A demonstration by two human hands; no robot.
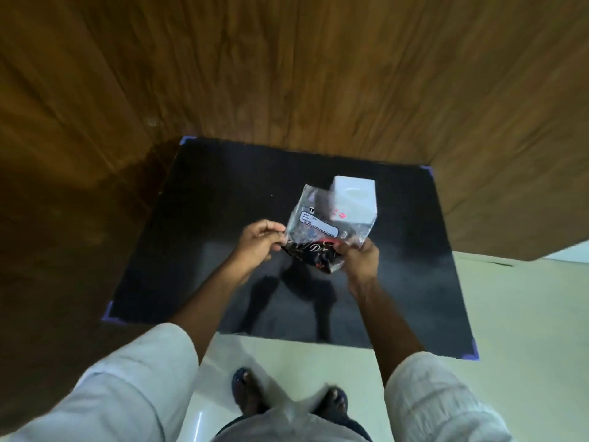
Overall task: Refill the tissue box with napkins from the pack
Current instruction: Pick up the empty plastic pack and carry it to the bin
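A clear plastic napkin pack (318,228) with a white label and dark printing hangs above the black mat (197,237). It looks limp and see-through, and I cannot tell what is inside it. My left hand (259,242) pinches its left edge. My right hand (358,255) grips its lower right corner. Behind the pack stands a white cube-shaped tissue box (358,197) with an oval opening on top, partly hidden by the plastic.
The black mat has purple tape at its corners and lies on a low surface. Wooden panels (287,74) rise behind and on both sides. Pale floor tiles (516,301) lie to the right and near my feet (251,393).
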